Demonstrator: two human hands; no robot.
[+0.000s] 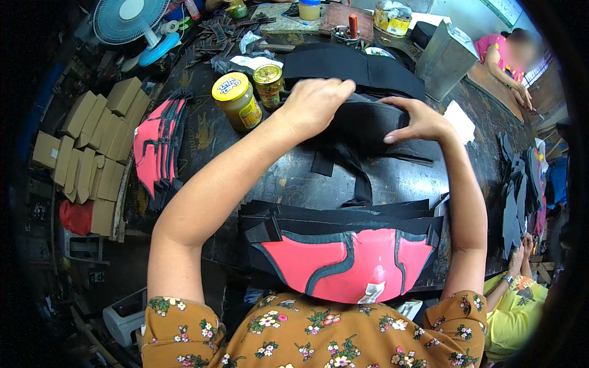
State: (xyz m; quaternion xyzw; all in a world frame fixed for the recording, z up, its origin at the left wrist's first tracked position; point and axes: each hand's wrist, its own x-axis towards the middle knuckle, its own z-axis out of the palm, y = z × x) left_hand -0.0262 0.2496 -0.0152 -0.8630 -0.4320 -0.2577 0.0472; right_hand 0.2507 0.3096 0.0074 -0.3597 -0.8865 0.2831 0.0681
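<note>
My right hand point(422, 121) grips the edge of a curved black piece of material point(362, 119), thumb on top and fingers behind. At the piece's left end my left hand point(316, 107) is closed; what its fingers hold is hidden. Black strips point(359, 181) hang below the piece onto the table. Nearest my body lies a stack of pink-and-black curved panels point(331, 264), with black layers under the top one. Just left of my left hand stand a jar with a yellow lid point(238, 104) and a smaller yellow-green tin point(268, 86).
More pink-and-black panels point(161, 144) are stacked at the left. Behind my hands lie large black sheets point(356, 69), beside a tall metal can point(446, 60). Cardboard boxes point(92, 144) and a fan point(130, 18) are at the left. Two people sit at the right, near dark cut pieces point(518, 190).
</note>
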